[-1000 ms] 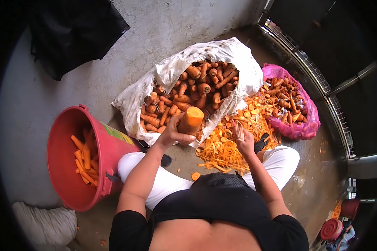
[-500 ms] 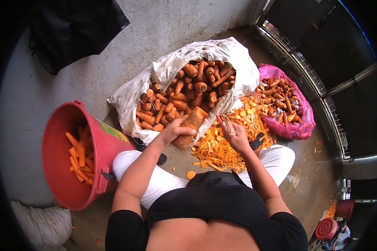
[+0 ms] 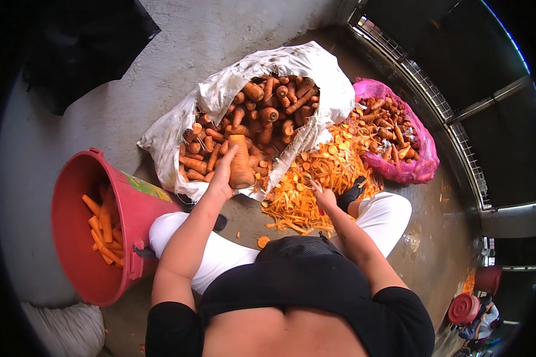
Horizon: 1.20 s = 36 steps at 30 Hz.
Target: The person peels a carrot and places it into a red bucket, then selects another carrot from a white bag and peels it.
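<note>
My left hand (image 3: 224, 172) is wrapped round a thick carrot (image 3: 241, 163), which stands nearly upright with its cut, paler end at the top. Behind that carrot, an open white sack (image 3: 211, 95) holds many unwashed carrots (image 3: 268, 114). My right hand (image 3: 324, 197) is closed on a small tool (image 3: 321, 210) with a red handle; its working end is too small to make out. Below and beyond the right hand lies a heap of orange peelings and round carrot slices (image 3: 304, 199).
A red bucket (image 3: 138, 205) with peeled carrots (image 3: 106, 226) stands at my left. Right of the white sack is a pink bag (image 3: 420, 163) of carrot pieces. A pale sack (image 3: 65, 327) lies behind the bucket. A person (image 3: 487, 321) is at the far right.
The carrot in my left hand has turned more upright and its cut end has swung left. My right hand has dropped toward me, away from the carrot. The whole view has shifted slightly.
</note>
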Motion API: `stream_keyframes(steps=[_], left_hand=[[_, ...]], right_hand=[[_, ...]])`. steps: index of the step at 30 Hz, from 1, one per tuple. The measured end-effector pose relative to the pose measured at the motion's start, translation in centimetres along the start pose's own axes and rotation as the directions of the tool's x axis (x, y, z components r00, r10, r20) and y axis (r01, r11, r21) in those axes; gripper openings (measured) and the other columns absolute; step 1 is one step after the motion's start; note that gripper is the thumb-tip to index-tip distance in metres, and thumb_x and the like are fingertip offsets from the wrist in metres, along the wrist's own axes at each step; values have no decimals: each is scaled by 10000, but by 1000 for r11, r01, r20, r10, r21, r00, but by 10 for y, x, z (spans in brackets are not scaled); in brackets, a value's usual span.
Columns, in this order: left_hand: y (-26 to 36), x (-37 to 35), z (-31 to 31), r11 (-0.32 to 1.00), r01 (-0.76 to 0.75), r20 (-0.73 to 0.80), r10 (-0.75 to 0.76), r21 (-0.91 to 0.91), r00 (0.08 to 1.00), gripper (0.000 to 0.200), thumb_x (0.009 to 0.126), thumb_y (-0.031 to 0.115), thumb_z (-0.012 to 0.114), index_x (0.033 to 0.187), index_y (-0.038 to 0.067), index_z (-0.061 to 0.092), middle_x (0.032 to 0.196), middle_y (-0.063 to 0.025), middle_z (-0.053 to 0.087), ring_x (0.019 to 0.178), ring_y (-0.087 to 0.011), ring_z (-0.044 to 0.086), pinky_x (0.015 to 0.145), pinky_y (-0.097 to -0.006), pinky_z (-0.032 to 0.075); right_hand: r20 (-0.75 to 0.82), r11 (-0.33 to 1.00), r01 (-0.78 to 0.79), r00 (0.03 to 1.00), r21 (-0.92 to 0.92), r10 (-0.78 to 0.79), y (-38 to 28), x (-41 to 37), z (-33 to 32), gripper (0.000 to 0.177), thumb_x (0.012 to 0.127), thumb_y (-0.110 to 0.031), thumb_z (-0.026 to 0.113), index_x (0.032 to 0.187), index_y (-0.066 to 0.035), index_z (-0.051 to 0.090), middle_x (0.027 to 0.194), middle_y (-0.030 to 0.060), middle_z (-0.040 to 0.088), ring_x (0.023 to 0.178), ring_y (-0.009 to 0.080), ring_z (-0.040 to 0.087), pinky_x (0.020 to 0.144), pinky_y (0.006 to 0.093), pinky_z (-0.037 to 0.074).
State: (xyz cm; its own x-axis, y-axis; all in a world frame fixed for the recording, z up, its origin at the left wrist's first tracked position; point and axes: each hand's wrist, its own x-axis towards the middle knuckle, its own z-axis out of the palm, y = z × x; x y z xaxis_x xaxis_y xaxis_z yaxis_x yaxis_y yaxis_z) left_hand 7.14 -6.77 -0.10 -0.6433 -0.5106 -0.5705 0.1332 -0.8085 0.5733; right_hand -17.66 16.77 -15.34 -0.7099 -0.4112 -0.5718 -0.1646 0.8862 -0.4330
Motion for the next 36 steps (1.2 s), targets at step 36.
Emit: stream_keyframes(steps=[36], left_hand=[[-22,-30,-33,903,-267,-280,175,-336,944,547,865,498,580,1226,98,485,1109,-136,557,962,-289,582,771,-418,528]], right_hand=[[111,850,487,874,-202,-474,-89,-5,-28,654,794,-538,662,1216,-48,564,916,129,671,773,241,664,699,348,519]])
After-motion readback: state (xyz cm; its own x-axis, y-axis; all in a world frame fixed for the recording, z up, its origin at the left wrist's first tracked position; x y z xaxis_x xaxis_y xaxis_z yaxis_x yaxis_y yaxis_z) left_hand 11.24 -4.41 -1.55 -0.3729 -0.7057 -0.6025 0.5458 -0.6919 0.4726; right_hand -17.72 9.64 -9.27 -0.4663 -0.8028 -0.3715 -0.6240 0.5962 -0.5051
